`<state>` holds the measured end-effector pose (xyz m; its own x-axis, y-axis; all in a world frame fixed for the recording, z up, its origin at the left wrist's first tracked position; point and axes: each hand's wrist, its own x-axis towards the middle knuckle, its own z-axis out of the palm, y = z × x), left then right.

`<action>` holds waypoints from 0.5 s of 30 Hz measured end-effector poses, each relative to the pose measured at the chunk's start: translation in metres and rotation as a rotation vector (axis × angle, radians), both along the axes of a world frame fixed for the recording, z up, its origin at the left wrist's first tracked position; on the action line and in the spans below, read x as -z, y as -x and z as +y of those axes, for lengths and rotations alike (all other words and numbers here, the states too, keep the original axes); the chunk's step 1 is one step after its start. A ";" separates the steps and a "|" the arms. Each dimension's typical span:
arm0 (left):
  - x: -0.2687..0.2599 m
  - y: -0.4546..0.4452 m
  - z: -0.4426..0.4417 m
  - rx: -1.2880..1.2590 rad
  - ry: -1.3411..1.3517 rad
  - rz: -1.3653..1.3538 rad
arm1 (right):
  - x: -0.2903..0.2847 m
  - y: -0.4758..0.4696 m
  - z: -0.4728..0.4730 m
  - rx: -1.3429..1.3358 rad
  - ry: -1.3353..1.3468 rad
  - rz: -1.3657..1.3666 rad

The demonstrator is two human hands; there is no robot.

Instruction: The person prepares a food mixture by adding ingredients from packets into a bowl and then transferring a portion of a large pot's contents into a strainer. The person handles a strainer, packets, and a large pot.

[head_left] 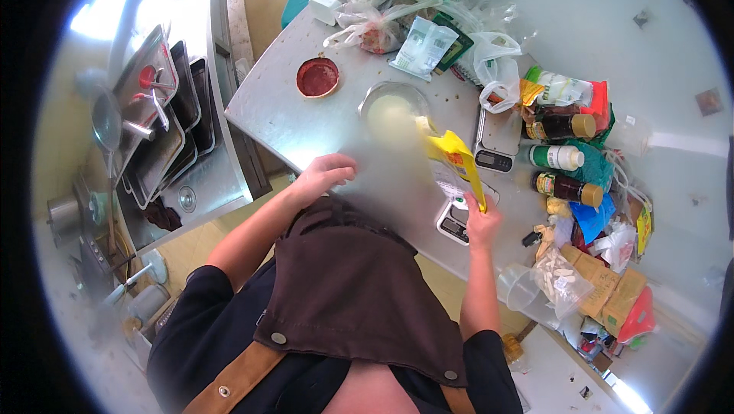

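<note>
My right hand [482, 222] grips one end of a yellow plastic packet [454, 153]. The packet's other end tilts over the rim of a round metal bowl [422, 93]. Inside the bowl lies a pale yellowish-white substance [393, 116]; a blurred haze in the view keeps me from telling whether anything pours. Near the table's front edge, my left hand [327, 177] holds nothing, its fingers loosely bent. A white digital scale [455, 229] sits below the packet, partly covered by it. Beyond the bowl to the left is a small dark-red dish [317, 77].
A second scale [499, 133] stands right of the bowl, with sauce bottles [559, 126] and packets beyond. Plastic bags [378, 30] crowd the table's far side. At left, baking trays [157, 150] lean in a metal sink [221, 199]. A clear plastic tub [519, 288] is at lower right.
</note>
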<state>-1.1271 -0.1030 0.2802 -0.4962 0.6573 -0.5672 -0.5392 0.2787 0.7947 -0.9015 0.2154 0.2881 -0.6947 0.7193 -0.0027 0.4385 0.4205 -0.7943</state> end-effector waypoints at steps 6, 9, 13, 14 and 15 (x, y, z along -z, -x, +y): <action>-0.039 0.036 0.022 -0.050 -0.100 0.197 | 0.003 0.023 -0.013 0.249 0.417 0.481; -0.059 0.055 0.045 0.011 -0.075 0.258 | -0.006 0.061 -0.019 0.130 0.365 0.158; -0.072 0.069 0.098 0.088 -0.222 0.596 | -0.026 0.094 -0.026 0.053 0.570 0.537; -0.073 0.070 0.112 0.108 -0.242 0.704 | -0.031 0.096 -0.027 0.074 0.465 0.414; -0.074 0.069 0.126 0.142 -0.318 0.544 | -0.036 0.096 -0.029 0.058 0.356 0.323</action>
<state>-1.1962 0.0234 0.3538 -0.5542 0.8320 -0.0259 -0.0111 0.0237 0.9997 -0.9972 0.1865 0.3240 -0.6591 0.7506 -0.0465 0.1605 0.0800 -0.9838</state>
